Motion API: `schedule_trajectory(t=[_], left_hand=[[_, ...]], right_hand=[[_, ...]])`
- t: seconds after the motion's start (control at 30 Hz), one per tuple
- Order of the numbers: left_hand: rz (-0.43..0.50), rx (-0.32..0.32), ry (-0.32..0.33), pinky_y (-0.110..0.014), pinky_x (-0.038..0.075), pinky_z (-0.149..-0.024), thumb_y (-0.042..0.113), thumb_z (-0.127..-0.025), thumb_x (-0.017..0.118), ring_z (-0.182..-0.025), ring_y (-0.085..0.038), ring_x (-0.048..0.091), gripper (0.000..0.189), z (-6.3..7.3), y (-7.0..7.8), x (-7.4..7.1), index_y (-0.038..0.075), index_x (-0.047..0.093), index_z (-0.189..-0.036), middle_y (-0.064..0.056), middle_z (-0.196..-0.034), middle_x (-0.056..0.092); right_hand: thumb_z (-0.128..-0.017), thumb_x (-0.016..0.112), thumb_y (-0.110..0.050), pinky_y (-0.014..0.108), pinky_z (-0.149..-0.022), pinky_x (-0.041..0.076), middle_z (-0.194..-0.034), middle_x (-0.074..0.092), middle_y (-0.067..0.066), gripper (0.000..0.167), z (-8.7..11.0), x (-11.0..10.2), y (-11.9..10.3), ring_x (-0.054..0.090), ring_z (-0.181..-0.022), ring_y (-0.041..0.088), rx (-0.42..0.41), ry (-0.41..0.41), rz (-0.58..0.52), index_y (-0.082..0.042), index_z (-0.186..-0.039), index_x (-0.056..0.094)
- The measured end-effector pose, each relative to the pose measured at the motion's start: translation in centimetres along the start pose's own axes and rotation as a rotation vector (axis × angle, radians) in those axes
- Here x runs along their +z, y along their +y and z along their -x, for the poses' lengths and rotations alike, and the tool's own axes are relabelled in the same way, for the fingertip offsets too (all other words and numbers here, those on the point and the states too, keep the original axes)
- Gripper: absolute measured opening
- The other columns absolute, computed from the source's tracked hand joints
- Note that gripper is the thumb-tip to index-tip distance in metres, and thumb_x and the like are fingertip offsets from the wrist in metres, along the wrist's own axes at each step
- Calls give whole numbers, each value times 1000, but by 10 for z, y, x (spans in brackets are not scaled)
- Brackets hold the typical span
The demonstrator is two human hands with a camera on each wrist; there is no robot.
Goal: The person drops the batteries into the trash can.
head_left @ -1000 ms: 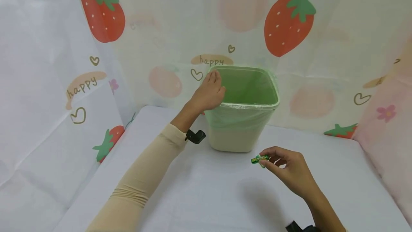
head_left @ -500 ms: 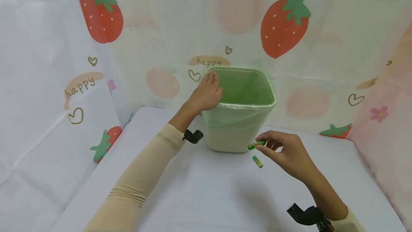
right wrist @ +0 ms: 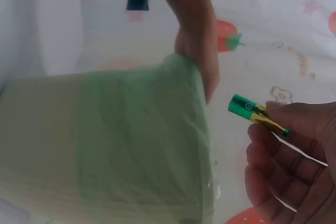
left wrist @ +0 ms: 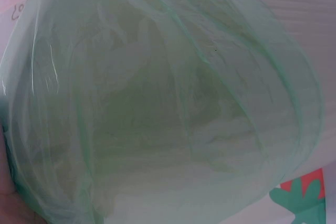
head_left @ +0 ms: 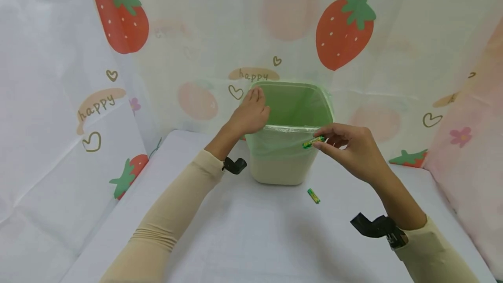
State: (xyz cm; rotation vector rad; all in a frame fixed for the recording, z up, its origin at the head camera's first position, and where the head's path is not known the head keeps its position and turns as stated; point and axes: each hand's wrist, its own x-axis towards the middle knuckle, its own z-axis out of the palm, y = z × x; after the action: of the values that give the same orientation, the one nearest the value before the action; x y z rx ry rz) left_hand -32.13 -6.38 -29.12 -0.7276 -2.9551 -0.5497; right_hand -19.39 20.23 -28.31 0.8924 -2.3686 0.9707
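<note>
A green and yellow battery [head_left: 314, 142] is pinched between the thumb and fingertips of my right hand [head_left: 351, 145], in front of the bin's right side and just under its rim. In the right wrist view the battery [right wrist: 257, 115] sticks out past the fingertips. My left hand [head_left: 251, 110] grips the left rim of the trash can [head_left: 280, 169], its fingers reaching over the edge. A thin green bag [head_left: 291, 143] lines the can and folds down outside. On the white table lies a second battery [head_left: 313, 195], right of the can's base.
Behind the can hangs a curtain [head_left: 196, 21] printed with strawberries. The white table [head_left: 243, 235] runs up to it, with a pinkish cloth side [head_left: 479, 178] at the right. Black wrist cameras are strapped to both forearms.
One battery has gone from the right hand to the table. With the other battery, the right hand has risen to near the can's rim. The left hand has stayed on the rim.
</note>
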Motion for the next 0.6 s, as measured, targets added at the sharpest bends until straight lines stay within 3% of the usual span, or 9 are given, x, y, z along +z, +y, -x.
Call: schedule_trajectory(t=[0.33,0.6], left_hand=[[-15,-10,5,-35,-6,-125,27,-111,19,-155,-31,-10,63,-2,-1,3,-10,-1,-158,-24,-167,-7],[-30,5,2,-35,-7,-125,27,-111,16,-155,-30,-11,63,-2,-1,1,-11,0,-157,-25,-167,-5]], right_hand=[[-91,79,-15,17,-66,53,-83,73,-3,13,-34,-8,-6,66,-72,9,18,-4,-9,-11,-103,79],[-92,78,-16,20,-64,52,-83,74,3,13,-57,-10,4,70,-73,19,112,-27,-37,-10,-103,78]])
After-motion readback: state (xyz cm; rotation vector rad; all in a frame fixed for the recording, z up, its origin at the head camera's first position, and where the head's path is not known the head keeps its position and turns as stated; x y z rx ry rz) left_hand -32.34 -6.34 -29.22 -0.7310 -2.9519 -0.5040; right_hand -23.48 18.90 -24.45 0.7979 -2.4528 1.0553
